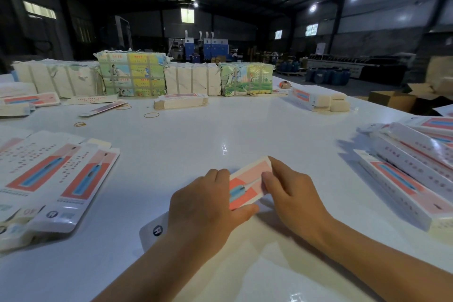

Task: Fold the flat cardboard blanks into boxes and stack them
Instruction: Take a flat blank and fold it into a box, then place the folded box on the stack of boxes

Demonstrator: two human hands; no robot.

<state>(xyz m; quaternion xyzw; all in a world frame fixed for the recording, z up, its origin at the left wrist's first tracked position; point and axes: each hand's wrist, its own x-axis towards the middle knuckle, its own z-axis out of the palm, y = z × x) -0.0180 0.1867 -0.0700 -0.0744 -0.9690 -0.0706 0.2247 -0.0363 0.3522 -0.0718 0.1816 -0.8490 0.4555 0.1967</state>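
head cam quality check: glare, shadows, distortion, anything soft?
Head view: ceiling-lamp glare spots on the glossy white table; hall behind is dim. Both hands, left and right, cast soft shadows toward the camera. Wide-angle bending at the edges; folded boxes at right look stretched. Print on the flat blanks is blurred, unreadable.

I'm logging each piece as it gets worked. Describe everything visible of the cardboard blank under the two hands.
The cardboard blank is a long, narrow printed piece, white with pink and coral panels and a blue toothbrush-like picture. It lies low on the white table, angled from near left to far right. The left hand covers its middle, thumb against the near edge; the right hand holds the far end, fingers on the printed face. A white end flap with a round dark logo sticks out by the left wrist. Whether it is already partly folded is unclear.
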